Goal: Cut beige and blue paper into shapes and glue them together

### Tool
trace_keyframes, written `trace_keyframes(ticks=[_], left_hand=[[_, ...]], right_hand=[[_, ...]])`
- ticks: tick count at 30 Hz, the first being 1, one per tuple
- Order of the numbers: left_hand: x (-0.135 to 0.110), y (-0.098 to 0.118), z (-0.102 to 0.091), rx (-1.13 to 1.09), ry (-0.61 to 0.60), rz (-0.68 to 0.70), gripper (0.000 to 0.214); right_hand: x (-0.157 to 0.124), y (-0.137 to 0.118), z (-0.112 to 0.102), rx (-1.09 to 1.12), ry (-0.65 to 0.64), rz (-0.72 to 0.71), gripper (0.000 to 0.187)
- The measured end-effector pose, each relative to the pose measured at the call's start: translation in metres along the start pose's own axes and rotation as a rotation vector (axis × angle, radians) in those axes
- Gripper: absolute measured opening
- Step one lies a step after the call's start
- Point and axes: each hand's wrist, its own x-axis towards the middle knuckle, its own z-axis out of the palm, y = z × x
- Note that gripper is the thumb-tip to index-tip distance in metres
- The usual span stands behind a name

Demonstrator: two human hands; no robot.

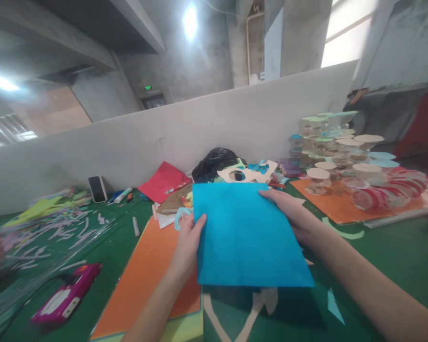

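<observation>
Holding a blue card sheet (253,237) between two hands, above a green-topped table (395,256)

Beyond the sheet, a red paper sheet (164,183) is lying; right of it, stacked paper cups (342,142) are standing on an orange board (328,199); below it, an orange card (146,280) is resting. Sheet appears light and thin, probably flopping unless taken at opposite edges, as now. Left hand (187,242) is pinching the nearer side edge; right hand (288,211) is closing over the far side edge. Hands are well apart, both clamped on the sheet.
</observation>
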Motion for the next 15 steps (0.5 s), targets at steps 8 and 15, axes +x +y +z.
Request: trace_keyframes(ticks=[8,15], left_hand=[[0.008,0.010,-0.014,0.009,0.244,0.007,0.042],[0.008,0.019,-0.017,-0.033,0.326,0.084,0.043]], right_hand=[[0.013,0.011,-0.012,-0.797,0.247,-0.519,0.032],[-0.003,0.046,0.017,-1.640,-0.031,-0.532,0.031]])
